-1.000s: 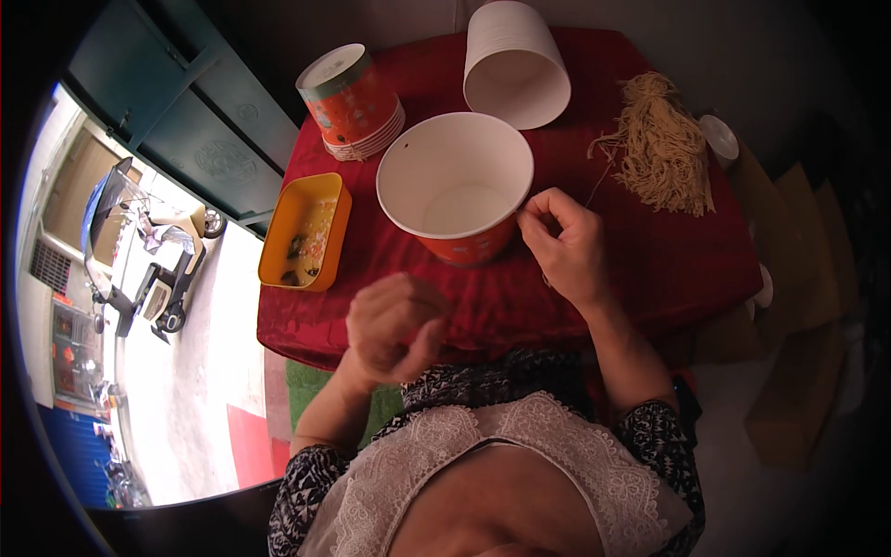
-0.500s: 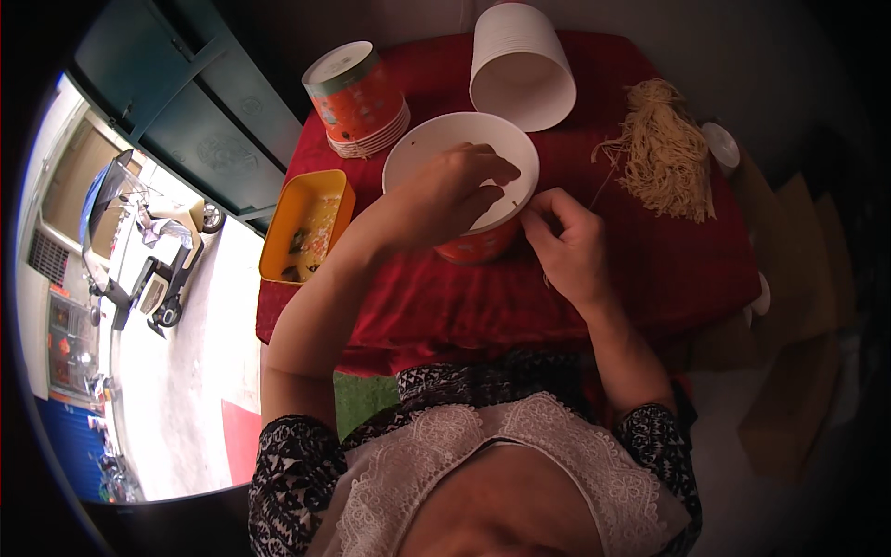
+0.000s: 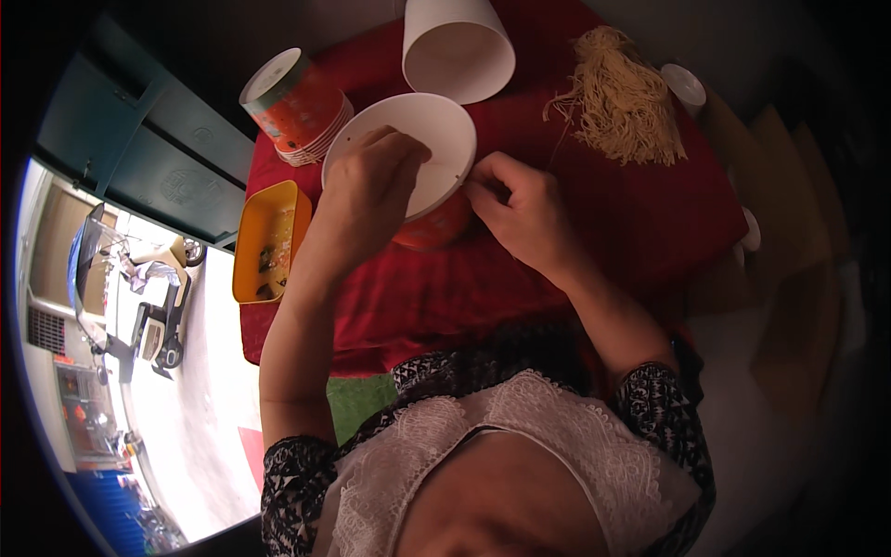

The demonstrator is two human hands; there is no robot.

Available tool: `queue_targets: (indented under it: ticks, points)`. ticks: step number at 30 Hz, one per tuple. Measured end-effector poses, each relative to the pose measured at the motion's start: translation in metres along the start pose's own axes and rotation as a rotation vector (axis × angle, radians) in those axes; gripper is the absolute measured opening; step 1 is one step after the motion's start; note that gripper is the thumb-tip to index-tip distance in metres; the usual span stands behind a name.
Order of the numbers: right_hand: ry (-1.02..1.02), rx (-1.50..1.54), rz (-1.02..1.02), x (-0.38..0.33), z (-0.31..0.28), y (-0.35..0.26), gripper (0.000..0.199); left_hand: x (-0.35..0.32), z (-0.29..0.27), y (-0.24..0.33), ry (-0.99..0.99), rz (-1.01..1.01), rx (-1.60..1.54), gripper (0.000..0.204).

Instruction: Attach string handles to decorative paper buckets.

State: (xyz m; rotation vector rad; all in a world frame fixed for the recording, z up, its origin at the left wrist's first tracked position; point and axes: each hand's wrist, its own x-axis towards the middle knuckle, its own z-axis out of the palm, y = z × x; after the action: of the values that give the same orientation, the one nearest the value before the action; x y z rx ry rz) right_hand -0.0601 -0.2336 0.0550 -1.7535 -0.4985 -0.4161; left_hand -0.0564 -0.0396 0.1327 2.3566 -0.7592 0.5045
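So the left hand [image 3: 367,186] is bunched up right over the mouth of the white paper bowl [image 3: 436,148], fingertips pinched narrow and dipping past the rim. Can't tell if there's anything between them, it's too small to make out. The right hand [image 3: 520,209] is pinched narrow too, touching the bowl's near rim on its right side, looks like it's steadying it.

Progress-wise I'd guess it's early: the bowl's inside looks bare white and the pile of dry noodles [image 3: 617,93] sits well apart at upper right of the frame, seemingly untouched.

The bowl sits centre-top on the red worktop [image 3: 603,241], directly under the left grip. Above it another white cup [image 3: 459,46] lies on its side. A stack of orange cups [image 3: 297,102] is upper left, and a yellow tray [image 3: 264,241] with some bits in it sits at the left edge.
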Motion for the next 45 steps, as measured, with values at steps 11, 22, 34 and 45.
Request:
queue_targets:
  ticks: [11, 22, 34, 45]
  points:
    - [0.022, 0.007, -0.061, 0.003, 0.0, 0.001, 0.006, 0.01, 0.003, -0.008, -0.231, 0.026, -0.068, 0.023]
    - [0.019, -0.071, -0.143, 0.006, -0.001, 0.004, 0.005, 0.012, 0.003, -0.009, -0.253, 0.044, -0.078, 0.021]
    - [0.029, -0.034, -0.157, 0.008, 0.003, 0.004, 0.007, 0.024, 0.003, -0.01, -0.348, 0.045, 0.011, 0.015]
    - [0.013, -0.057, -0.142, 0.007, 0.001, 0.004, 0.006, 0.025, 0.007, -0.012, -0.381, 0.023, 0.006, 0.015]
